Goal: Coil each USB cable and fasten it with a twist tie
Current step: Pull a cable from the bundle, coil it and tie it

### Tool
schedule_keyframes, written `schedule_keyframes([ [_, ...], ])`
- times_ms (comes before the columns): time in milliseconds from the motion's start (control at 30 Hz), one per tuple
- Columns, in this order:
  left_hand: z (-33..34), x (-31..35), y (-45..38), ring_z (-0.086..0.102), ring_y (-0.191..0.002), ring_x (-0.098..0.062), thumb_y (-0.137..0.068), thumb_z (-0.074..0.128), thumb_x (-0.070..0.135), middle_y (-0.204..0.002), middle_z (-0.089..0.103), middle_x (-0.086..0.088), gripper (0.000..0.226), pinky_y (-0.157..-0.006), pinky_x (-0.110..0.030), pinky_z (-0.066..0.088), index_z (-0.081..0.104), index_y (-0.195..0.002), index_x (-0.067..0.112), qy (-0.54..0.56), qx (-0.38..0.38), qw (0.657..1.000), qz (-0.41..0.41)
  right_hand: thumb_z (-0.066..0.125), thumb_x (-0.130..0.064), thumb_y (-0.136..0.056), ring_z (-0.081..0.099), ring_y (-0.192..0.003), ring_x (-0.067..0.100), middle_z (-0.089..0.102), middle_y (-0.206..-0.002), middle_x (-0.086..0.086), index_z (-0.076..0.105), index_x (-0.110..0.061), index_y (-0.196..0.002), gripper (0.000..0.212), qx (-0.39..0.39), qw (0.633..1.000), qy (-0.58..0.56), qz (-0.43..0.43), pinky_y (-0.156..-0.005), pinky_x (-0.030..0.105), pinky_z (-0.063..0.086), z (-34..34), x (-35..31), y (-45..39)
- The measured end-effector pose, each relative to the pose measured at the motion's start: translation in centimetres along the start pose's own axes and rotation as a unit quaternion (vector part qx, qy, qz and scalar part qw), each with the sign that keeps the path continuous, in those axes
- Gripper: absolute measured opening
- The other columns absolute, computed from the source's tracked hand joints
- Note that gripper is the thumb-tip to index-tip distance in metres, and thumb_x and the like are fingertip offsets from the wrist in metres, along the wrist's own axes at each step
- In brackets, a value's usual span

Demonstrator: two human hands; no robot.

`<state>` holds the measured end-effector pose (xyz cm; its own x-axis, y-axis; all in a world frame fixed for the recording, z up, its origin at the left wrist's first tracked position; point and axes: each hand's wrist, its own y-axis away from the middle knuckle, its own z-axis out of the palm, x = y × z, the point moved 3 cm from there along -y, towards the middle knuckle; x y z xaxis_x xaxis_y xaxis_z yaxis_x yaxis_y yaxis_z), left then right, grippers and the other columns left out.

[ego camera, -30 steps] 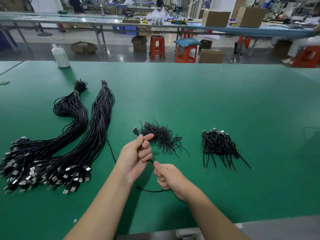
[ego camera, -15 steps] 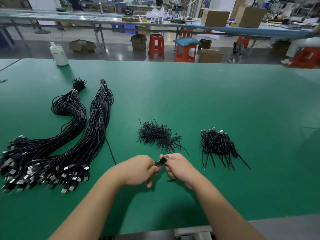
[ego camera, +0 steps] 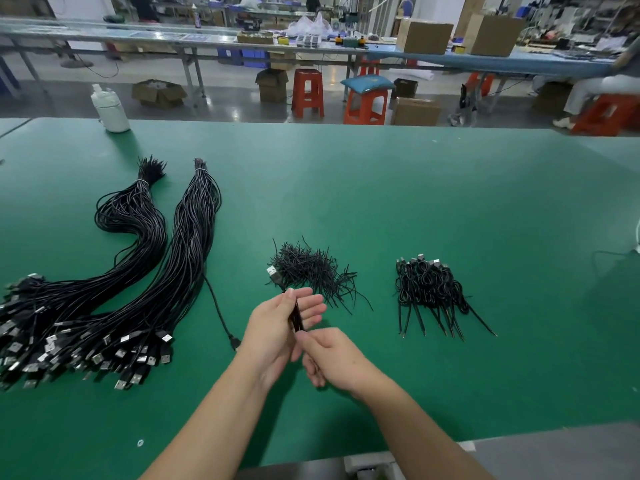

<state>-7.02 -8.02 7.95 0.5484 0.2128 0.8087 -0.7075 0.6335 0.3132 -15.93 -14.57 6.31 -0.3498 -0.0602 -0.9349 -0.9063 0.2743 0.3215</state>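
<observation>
Here, low in the middle of the frame, both hands meet above the green tabletop (ego camera: 415, 202). The left hand (ego camera: 277, 327) is turned palm-up with its fingers nearly straight, and a folded USB cable (ego camera: 296, 317) lies across the palm; its plug (ego camera: 273, 273) sticks out past the fingertips toward the tie pile. The right hand (ego camera: 332, 358) has its fingers curled, and its fingertips meet the near end of the cable at the left palm; whether they actually pinch it cannot be told.

Just above the hands lies a loose pile of black twist ties (ego camera: 311, 268). To the right of centre sits a heap of coiled cables (ego camera: 429, 289), their ends pointing toward the lower edge. On the left of the frame two long bundles (ego camera: 138, 271) of straight cables stretch from upper left to lower left, plugs fanned out at the bottom. One loose cable (ego camera: 221, 313) trails from the right-hand bundle toward the left wrist. A white bottle (ego camera: 110, 109) stands at the tabletop's far edge, upper left.
</observation>
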Motion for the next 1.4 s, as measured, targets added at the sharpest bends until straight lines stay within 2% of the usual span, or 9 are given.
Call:
schedule_keyframes([
  [233,-0.2,-0.3,0.0,0.045,-0.054,-0.017,-0.103,0.045,0.022,-0.062,0.044,-0.002,0.025,-0.052,-0.028,0.045,0.055,-0.103,0.000,-0.020,-0.062,0.998,-0.012,0.066,-0.010,-0.094,0.065,-0.090,0.012,0.066,-0.091,-0.005,0.061,-0.017,-0.110,0.018,-0.007,0.996,-0.085,-0.021,-0.089,0.044,0.058,-0.8,-0.1,-0.4],
  [433,0.3,0.2,0.2,0.072,-0.076,-0.034,-0.102,0.049,0.021,-0.095,0.070,-0.030,0.027,-0.059,-0.034,0.057,0.065,-0.092,0.002,-0.066,-0.110,0.990,-0.059,0.077,-0.006,-0.082,0.065,-0.080,0.015,0.067,-0.087,0.009,0.067,-0.007,-0.110,0.029,0.064,0.991,-0.106,-0.048,-0.068,0.034,0.060,-1.7,0.1,-0.6],
  [633,0.1,1.1,-0.3,0.071,-0.082,-0.032,-0.103,0.048,0.020,-0.092,0.074,-0.023,0.031,-0.077,-0.037,0.057,0.069,-0.092,0.000,-0.202,-0.094,0.974,-0.038,0.067,-0.011,-0.091,0.063,-0.069,0.008,0.069,-0.096,-0.010,0.060,-0.028,-0.123,0.037,0.109,0.992,-0.016,-0.068,-0.065,0.039,0.061,-1.6,0.3,-0.3],
  [700,0.0,1.3,-0.4,0.070,-0.084,-0.033,-0.103,0.049,0.024,-0.085,0.075,-0.015,0.032,-0.081,-0.038,0.056,0.071,-0.088,0.005,-0.319,-0.037,0.947,0.027,0.060,-0.016,-0.096,0.062,-0.071,0.007,0.064,-0.105,-0.012,0.054,-0.029,-0.130,0.037,0.145,0.980,0.107,-0.083,-0.072,0.039,0.059,-1.8,-0.1,-0.3],
  [767,0.1,1.6,-0.3,0.066,-0.073,-0.024,-0.101,0.049,0.033,-0.069,0.070,-0.003,0.037,-0.068,-0.031,0.051,0.069,-0.076,0.014,-0.497,0.026,0.861,0.106,0.051,-0.021,-0.101,0.061,-0.094,0.019,0.058,-0.117,-0.002,0.050,-0.020,-0.131,0.029,0.162,0.949,0.255,-0.089,-0.086,0.042,0.051,-1.9,-0.6,-0.4],
  [867,-0.3,2.0,0.1,0.048,-0.050,-0.010,-0.097,0.049,0.047,-0.050,0.050,0.006,0.048,-0.047,-0.025,0.029,0.049,-0.059,0.017,-0.624,0.087,0.757,0.174,0.037,-0.030,-0.106,0.058,-0.095,0.028,0.049,-0.107,0.001,0.046,-0.016,-0.119,0.021,0.162,0.915,0.360,-0.084,-0.075,0.040,0.042,-1.7,-0.8,-0.1],
  [967,-1.2,2.1,-0.4,0.044,-0.048,-0.005,-0.088,0.054,0.061,-0.053,0.049,0.011,0.044,-0.049,-0.026,0.030,0.053,-0.070,0.021,-0.595,0.061,0.790,0.134,0.031,-0.033,-0.107,0.058,-0.089,0.031,0.052,-0.098,0.002,0.042,-0.018,-0.104,0.018,0.152,0.910,0.376,-0.086,-0.070,0.039,0.039,-1.6,-0.6,0.4],
  [1100,-1.2,2.0,-0.7,0.040,-0.050,-0.003,-0.088,0.063,0.047,-0.052,0.047,0.016,0.023,-0.054,-0.025,0.034,0.062,-0.078,0.027,-0.553,-0.057,0.821,0.131,0.031,-0.028,-0.106,0.060,-0.101,0.032,0.060,-0.114,0.008,0.045,-0.017,-0.127,0.028,0.129,0.918,0.365,-0.089,-0.085,0.046,0.048,-1.4,-0.7,0.5],
  [1400,-0.9,2.5,-2.3,0.047,-0.056,-0.005,-0.093,0.058,0.037,-0.067,0.059,0.008,0.022,-0.051,-0.020,0.033,0.060,-0.078,0.021,-0.651,-0.049,0.743,0.144,0.027,-0.035,-0.108,0.056,-0.112,0.026,0.061,-0.120,0.009,0.051,-0.010,-0.123,0.038,0.083,0.968,0.220,-0.090,-0.100,0.047,0.042,-0.8,0.1,-0.3],
])
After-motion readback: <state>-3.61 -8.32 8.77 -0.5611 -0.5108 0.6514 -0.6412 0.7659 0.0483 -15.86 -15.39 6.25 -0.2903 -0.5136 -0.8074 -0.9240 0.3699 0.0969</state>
